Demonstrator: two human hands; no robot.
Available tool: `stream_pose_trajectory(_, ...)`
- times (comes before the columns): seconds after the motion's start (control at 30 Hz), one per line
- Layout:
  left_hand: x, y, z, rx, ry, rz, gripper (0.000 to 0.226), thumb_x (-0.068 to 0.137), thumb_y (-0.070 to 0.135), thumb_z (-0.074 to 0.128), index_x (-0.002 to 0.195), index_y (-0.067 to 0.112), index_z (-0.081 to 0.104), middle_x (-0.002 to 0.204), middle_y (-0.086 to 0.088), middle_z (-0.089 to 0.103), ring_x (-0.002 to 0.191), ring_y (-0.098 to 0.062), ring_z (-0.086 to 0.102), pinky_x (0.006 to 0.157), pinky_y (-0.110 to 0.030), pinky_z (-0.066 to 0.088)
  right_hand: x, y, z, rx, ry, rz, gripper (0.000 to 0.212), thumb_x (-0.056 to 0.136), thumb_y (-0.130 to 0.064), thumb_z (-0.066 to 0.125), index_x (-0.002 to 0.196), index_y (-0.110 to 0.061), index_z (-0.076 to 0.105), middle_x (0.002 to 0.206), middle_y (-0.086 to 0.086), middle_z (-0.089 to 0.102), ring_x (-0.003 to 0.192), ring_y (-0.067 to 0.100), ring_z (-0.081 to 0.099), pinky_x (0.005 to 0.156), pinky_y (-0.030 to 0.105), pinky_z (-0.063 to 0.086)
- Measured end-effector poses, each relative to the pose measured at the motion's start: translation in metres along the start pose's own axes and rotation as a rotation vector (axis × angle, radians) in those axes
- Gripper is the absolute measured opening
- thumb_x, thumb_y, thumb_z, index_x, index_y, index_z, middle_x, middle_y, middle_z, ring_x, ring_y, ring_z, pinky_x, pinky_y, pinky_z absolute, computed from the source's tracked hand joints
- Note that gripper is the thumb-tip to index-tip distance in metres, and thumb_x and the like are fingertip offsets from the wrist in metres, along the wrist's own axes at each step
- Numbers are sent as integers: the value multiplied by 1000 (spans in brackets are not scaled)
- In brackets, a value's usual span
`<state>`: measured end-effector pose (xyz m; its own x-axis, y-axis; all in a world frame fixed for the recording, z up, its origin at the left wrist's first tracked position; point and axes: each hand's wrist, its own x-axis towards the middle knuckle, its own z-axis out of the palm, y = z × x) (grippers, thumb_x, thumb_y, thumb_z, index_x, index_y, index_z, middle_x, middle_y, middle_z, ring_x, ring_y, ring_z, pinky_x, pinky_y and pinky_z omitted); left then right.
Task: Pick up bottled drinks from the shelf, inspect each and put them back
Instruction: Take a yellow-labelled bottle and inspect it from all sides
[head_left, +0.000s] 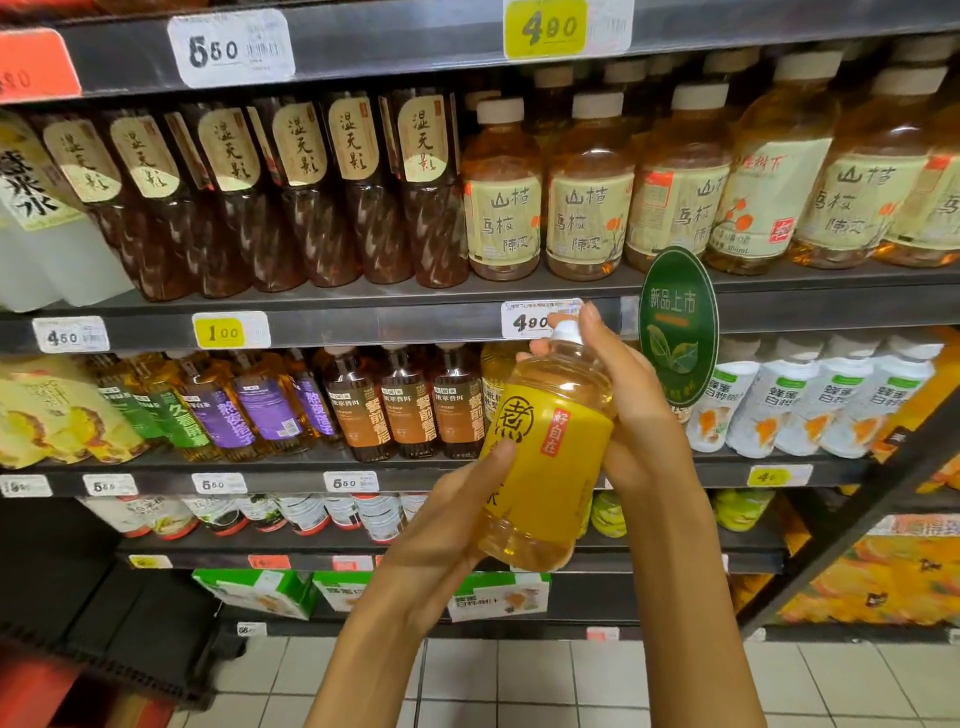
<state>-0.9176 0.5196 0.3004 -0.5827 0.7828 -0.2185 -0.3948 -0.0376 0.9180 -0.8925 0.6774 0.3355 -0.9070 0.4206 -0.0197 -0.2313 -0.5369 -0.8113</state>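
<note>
I hold a clear bottle of yellow drink (545, 457) with a yellow label and white cap, tilted, in front of the shelves. My left hand (447, 525) grips its lower body from the left, thumb on the label. My right hand (634, 410) wraps the upper part and neck from the right, fingers reaching round the cap. Behind the bottle, the middle shelf (363, 467) has a gap beside another yellow bottle (493, 374).
The upper shelf carries dark tea bottles (291, 192) and pale amber bottles (587, 192). Brown-labelled bottles (405, 405) and white bottles (789, 400) flank the gap. A green round sign (678, 322) sticks out by my right hand. Cartons (260, 592) sit low; tiled floor below.
</note>
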Motion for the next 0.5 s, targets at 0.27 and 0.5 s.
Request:
stream_pose_trajectory(0.27, 1, 11, -7, -293, 46, 31, 67, 67, 60, 65, 117, 16, 67, 101, -18, 73, 83, -34, 72, 60, -40, 57, 3, 1, -3, 142, -133, 24, 45, 82, -40, 58, 108, -5, 69, 109, 16, 71, 106, 26, 66, 99, 44, 48)
stream_pose_trajectory(0.5, 4, 7, -5, -384, -173, -171, 76, 75, 71, 48, 105, 6, 73, 90, -23, 72, 72, -35, 70, 58, -35, 57, 3, 4, 5, 145, -152, 15, 35, 79, -47, 60, 92, -20, 78, 107, 10, 73, 104, 26, 67, 98, 45, 50)
